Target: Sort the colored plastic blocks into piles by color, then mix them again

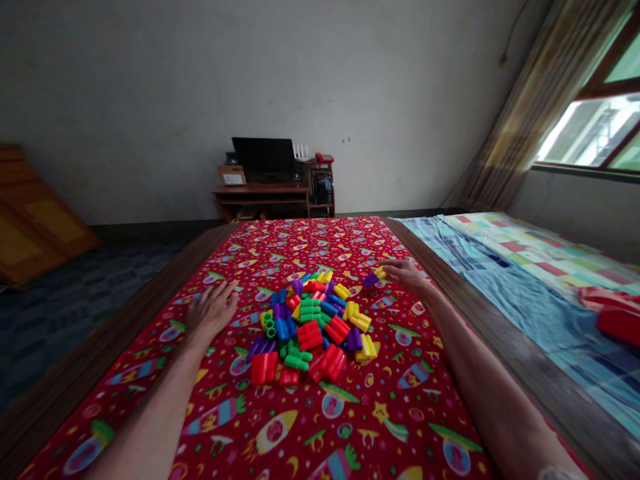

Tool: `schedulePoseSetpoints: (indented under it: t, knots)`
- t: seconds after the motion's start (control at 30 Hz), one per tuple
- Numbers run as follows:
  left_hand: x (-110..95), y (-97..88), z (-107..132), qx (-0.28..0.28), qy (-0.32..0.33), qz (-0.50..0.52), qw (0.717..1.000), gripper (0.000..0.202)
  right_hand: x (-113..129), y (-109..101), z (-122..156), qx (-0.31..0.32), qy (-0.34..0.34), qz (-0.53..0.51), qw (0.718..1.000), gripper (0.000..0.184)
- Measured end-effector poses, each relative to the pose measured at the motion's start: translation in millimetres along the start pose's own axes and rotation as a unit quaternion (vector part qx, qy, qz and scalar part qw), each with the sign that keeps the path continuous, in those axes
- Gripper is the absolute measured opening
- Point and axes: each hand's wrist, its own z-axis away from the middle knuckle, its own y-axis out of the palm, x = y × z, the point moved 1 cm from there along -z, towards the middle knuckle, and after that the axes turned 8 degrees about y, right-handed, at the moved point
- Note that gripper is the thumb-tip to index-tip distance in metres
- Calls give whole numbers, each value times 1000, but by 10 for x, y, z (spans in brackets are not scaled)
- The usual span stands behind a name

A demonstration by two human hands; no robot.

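Observation:
A heap of plastic building blocks (310,319) in red, green, blue, purple and yellow lies on the red patterned cloth (320,427). To the left of the heap, my left hand (213,309) rests on the cloth with its fingers stretched out and nothing in them. My right hand (406,276) is beyond the heap's right side, its fingertips closed on a yellow block (381,273). A purple block (371,280) sits against the yellow one's left end; whether the two are joined I cannot tell.
Dark wooden edges (505,310) flank the cloth. A bed with a blue and checked cover (480,267) stands at the right. Behind the table is a desk (263,189) with a black monitor (264,159). A wooden cabinet (40,213) is at the far left.

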Motion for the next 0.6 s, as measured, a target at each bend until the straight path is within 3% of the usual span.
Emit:
schedulePoseSetpoints:
  t: [0.13, 0.23, 0.37, 0.47, 0.53, 0.6]
  knots:
    - [-132, -161, -24, -66, 29, 105, 992, 51, 268, 305, 72, 12, -66, 17, 998, 44]
    - [-527, -416, 20, -135, 62, 201, 968, 52, 388, 620, 200, 52, -104, 52, 992, 41]
    - [-1297, -600, 176, -92, 298, 259, 914, 47, 477, 919, 353, 52, -151, 94, 983, 34]
    - [-1616, -563, 291, -70, 364, 251, 894, 43, 460, 832, 286, -17, -170, 90, 981, 34]
    - [-1616, -535, 305, -62, 341, 254, 903, 48, 368, 604, 161, -96, -162, 87, 978, 38]
    - [-1477, -541, 263, -55, 283, 263, 921, 53, 207, 291, 28, -191, -131, 102, 967, 41]
